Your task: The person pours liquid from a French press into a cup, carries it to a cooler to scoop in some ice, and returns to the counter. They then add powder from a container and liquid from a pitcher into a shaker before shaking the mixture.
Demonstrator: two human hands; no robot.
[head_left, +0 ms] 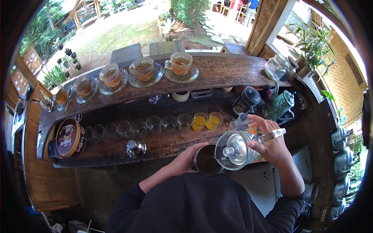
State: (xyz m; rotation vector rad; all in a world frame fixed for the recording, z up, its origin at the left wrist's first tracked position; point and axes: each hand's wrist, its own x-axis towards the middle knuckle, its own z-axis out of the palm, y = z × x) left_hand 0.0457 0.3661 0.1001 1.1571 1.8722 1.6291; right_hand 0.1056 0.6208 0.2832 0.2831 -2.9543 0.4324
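Observation:
My left hand (185, 160) is wrapped round the side of a dark metal cup (208, 160), whose open top faces up. My right hand (271, 143) grips the handle of a glass teapot (234, 149) with a glass lid. The teapot is tilted to the left, its rim side over the cup's edge. Whether liquid is flowing cannot be made out. Two glasses of yellow liquid (199, 122) stand beyond the cup, at the right end of a row of several clear glasses (154, 123).
Several glass cups of amber drink (144, 70) stand on saucers along the upper shelf (225, 72). A metal shaker (136, 148), a round tub (70, 137), a French press (247, 100) and a green speckled pot (278, 105) are on the lower counter. A jar (276, 66) sits upper right.

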